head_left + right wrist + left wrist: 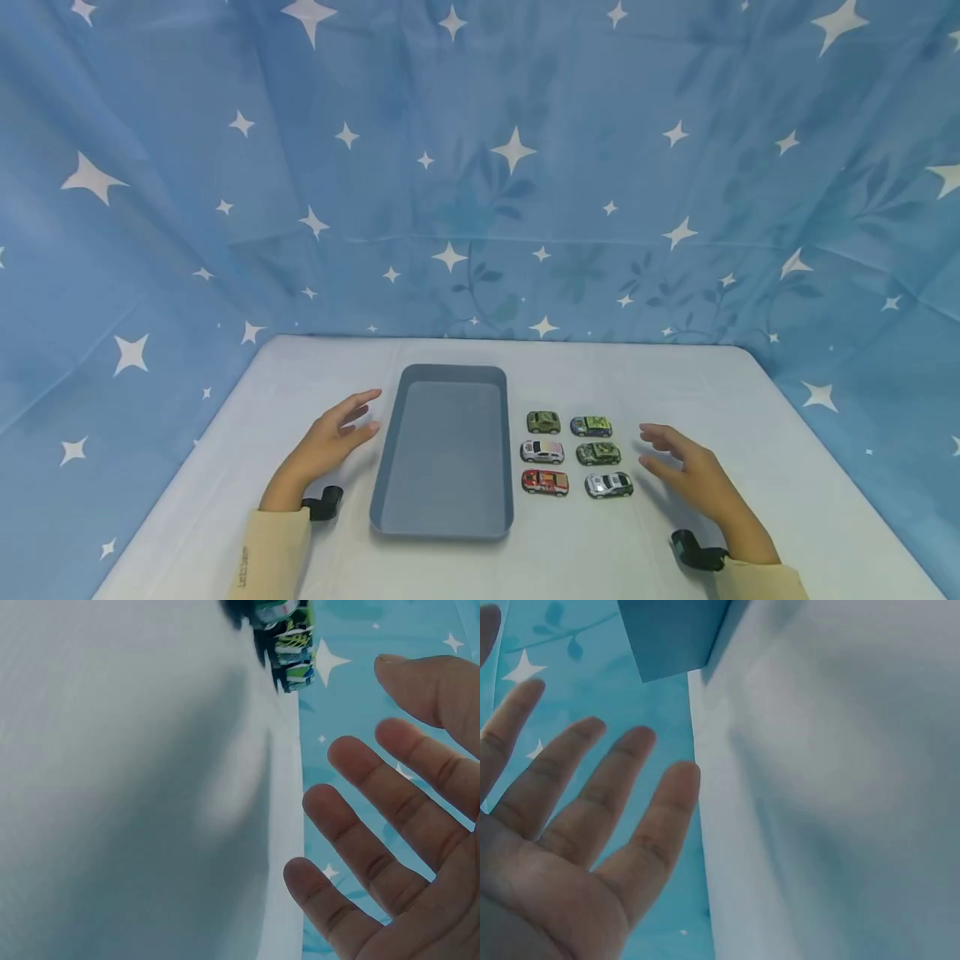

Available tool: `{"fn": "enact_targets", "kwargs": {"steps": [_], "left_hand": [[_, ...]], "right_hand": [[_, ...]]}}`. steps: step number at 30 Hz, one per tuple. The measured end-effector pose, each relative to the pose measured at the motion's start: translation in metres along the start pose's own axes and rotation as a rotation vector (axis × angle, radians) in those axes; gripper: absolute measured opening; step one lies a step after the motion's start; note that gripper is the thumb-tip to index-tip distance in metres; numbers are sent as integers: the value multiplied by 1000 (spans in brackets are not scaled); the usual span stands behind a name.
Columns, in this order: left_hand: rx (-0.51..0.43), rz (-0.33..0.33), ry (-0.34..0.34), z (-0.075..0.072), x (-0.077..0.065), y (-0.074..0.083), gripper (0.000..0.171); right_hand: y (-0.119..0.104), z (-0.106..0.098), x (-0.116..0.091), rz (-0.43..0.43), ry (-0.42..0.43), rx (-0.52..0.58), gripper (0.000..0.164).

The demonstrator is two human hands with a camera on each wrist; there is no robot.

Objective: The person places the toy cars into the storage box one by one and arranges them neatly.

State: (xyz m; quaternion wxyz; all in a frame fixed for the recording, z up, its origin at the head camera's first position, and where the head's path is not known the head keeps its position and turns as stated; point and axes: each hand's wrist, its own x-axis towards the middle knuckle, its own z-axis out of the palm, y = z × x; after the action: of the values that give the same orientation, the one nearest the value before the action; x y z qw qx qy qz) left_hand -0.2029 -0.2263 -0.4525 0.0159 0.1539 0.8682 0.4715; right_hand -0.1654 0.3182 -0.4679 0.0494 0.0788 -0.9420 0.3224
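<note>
One tray corner (676,637), perhaps, left wrist view

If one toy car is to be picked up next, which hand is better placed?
Probably the right hand: its fingers are empty and near the silver car, while the gray tray lies between the left hand and the cars.

White stars (513,151) all over the blue fabric backdrop (570,192)! Grey-blue rectangular tray (444,454), plain white surface (585,550), a mostly red toy car (545,482), a camouflage-green toy car (598,454).

The tray (442,458) looks matt plastic, the toy cars (598,454) glossy, the backdrop (480,192) cloth.
</note>
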Motion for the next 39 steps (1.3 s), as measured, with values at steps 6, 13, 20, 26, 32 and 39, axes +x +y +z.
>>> {"fn": "enact_targets", "kwargs": {"steps": [6, 13, 20, 26, 32, 39], "left_hand": [[-98, 12, -37, 1, 5, -4, 59], [-210, -10, -80, 6, 11, -7, 62], [-256, -11, -104, 7, 11, -9, 64], [-271, -30, -159, 8, 11, -11, 67], [-264, -33, -177, 10, 13, -12, 69], [-279, -53, -199, 12, 13, -12, 72]], "right_hand": [[0, -2, 0, -21, 9, 63, 40], [2, -5, -1, -31, -30, 136, 35], [2, -7, 0, -47, -63, 176, 30], [-1, -10, 0, -40, -144, 261, 28], [-2, -10, 3, -51, -237, 347, 31], [-1, -5, 5, -108, -283, 319, 33]]}}
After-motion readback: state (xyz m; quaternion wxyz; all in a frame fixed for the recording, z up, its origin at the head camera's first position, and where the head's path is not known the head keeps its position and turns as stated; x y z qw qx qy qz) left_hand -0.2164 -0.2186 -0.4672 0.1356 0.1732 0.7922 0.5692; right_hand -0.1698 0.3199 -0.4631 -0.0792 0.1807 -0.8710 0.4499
